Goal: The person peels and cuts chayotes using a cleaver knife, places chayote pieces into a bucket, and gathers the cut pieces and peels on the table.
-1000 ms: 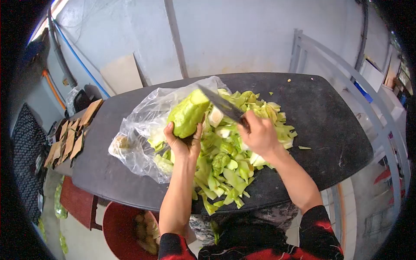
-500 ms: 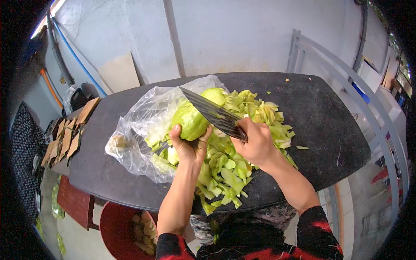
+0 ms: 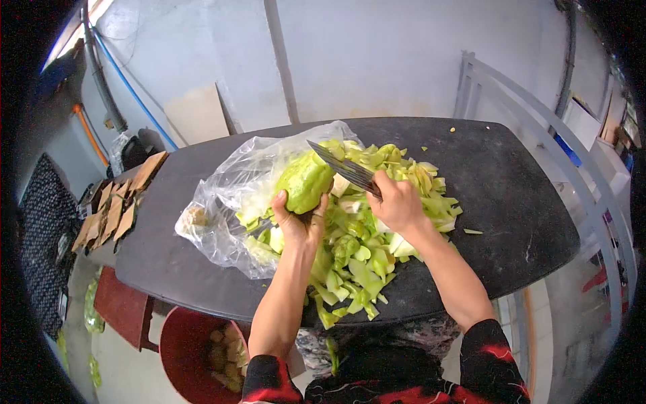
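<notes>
A green, lumpy chayote (image 3: 304, 182) is held up by my left hand (image 3: 301, 222), whose fingers wrap its lower end. My right hand (image 3: 398, 203) grips a dark-bladed knife (image 3: 346, 168) by its handle. The blade slants up to the left, and its tip lies at the upper right side of the chayote. Beneath both hands spreads a heap of cut green pieces (image 3: 363, 269), pale on their inner faces. A clear plastic bag (image 3: 225, 195) lies crumpled behind and left of my left hand, with the heap partly over it.
The dark table (image 3: 511, 202) has rounded corners. Below its front edge stands a red bin (image 3: 182, 350) with pale pieces inside, beside a red-brown stool (image 3: 121, 303). Brown flat pieces (image 3: 124, 202) lie at the left. A grey metal railing (image 3: 558, 135) runs along the right.
The knife has turned, its blade now more edge-on and its tip lower and further right. The chayote stays in my left hand. The whole view has shifted slightly.
</notes>
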Demonstrator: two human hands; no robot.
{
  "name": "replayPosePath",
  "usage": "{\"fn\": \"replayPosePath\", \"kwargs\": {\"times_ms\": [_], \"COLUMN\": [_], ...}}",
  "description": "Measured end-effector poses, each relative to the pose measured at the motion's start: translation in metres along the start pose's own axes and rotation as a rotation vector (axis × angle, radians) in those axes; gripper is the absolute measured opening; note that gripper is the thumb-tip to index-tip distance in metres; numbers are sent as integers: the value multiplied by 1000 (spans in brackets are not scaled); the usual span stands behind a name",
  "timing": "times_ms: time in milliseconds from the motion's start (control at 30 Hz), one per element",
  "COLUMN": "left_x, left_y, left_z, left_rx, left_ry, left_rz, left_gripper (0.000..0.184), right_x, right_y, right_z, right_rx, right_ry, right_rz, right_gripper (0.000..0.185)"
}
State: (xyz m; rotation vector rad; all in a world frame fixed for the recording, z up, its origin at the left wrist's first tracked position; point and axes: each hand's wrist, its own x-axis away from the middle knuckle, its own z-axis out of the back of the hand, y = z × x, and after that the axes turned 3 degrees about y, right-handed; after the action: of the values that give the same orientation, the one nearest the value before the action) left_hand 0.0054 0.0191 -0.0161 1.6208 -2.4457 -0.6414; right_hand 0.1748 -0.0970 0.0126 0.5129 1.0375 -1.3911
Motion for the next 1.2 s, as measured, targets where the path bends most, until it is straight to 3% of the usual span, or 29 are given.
{"fn": "replayPosePath", "kwargs": {"times_ms": [133, 200, 367, 467, 533, 667, 700, 800, 933, 967, 1000, 1067, 1133, 1200], "left_x": [-1, -1, -1, -12, -17, -28, -28, -37, -34, -30, -25, -15, -39, -55], "left_y": [6, 11, 6, 17, 31, 18, 19, 20, 21, 24, 23, 17, 12, 5], "left_z": [-2, 0, -1, 14, 4, -23, -19, -9, 5, 9, 12, 17, 69, 109], "left_rx": [192, 188, 186, -68, -234, 81, 122, 129, -90, -82, -83, -263, -171, -232], "left_ry": [-57, -217, -143, -78, -226, 32, -16, -64, -208, -305, -304, -160, -87, -198], "left_rz": [113, 138, 107, 40, -41, -69, 63, 158, 192, 250, 248, 120, 240, 375], "left_gripper": [78, 79, 78, 76, 72, 74, 73, 73, 80, 67, 67, 56, 28, 31], "right_x": [3, -1, 2, 8, 6, 5, 5, 3, 7, 8, 10, 13, 15, 14], "right_y": [21, 23, 4, 6, 10, 6, 4, -1, -5, -8, -11, -21, -32, -42], "right_z": [5, 13, 28, 26, 26, 27, 27, 27, 27, 28, 29, 33, 34, 38], "right_rx": [127, 158, 79, 36, 28, 11, 6, -6, 38, 42, 43, 53, 70, 69], "right_ry": [11, 21, 45, 58, 73, 58, 51, 26, 76, 94, 113, 109, 142, 159], "right_rz": [33, 18, 7, -48, -80, -97, -88, -79, 40, 152, 260, 333, 479, 497], "right_gripper": [18, 18, 23, 23, 22, 21, 21, 20, 20, 21, 22, 20, 15, 12]}}
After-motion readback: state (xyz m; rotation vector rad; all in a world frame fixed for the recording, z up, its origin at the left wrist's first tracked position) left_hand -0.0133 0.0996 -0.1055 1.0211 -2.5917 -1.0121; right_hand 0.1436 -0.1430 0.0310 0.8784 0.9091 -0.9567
